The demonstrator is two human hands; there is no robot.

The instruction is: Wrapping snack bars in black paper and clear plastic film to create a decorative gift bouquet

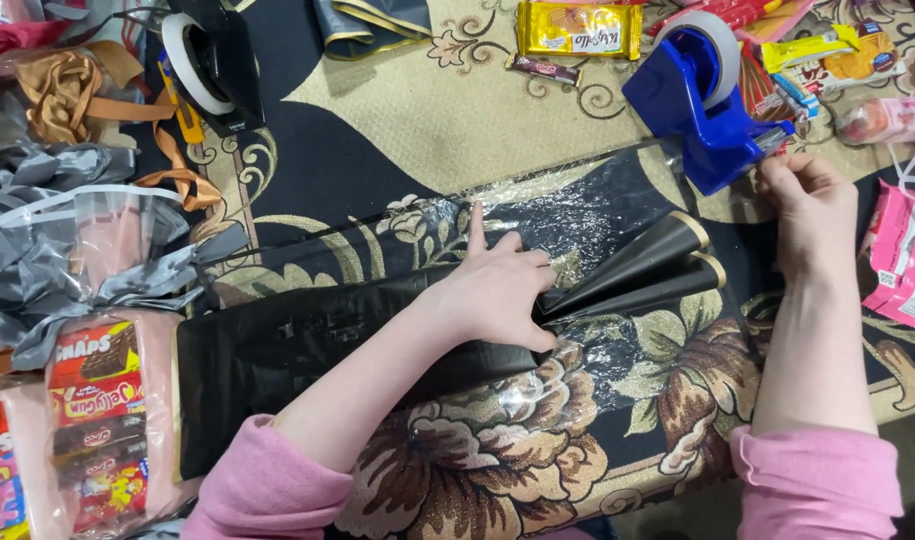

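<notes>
Left hand [497, 295] spread flat, palm down, index finger pointing away, pressing black wrap [307, 345] against the patterned carpet [497, 90]. Nothing gripped; just pinning. Wrap lying long-axis left to right, wide end near the left, narrowing under the palm into gold-edged cones [647, 265] fanning out to the right. Clear cellophane [557, 215] glinting beneath and beyond the wrap.

Right hand [812, 205] up at the blue tape dispenser [702, 100], fingers pinched narrow at its cutter end; whether tape is actually held, cannot tell. Dispenser just right of and beyond the cone tips, so nearer the right hand than the left; wrap seam down and to the left of that hand.

Packages round about:
- Yellow rectangular wafer pack [579, 28], top centre.
- Small dark bar [543, 69] just below it.
- Yellow and red snack packs [827, 50], top right.
- Pink carton [905, 262] at the right edge.
- Clear bag of red, orange and dark sweets [97, 420], bottom left, beside the wrap's wide end.
- Black dispenser with white roll [212, 60], top left.
- Gold ribbon [67, 90] and grey ribbon [47, 260] along the left.
</notes>
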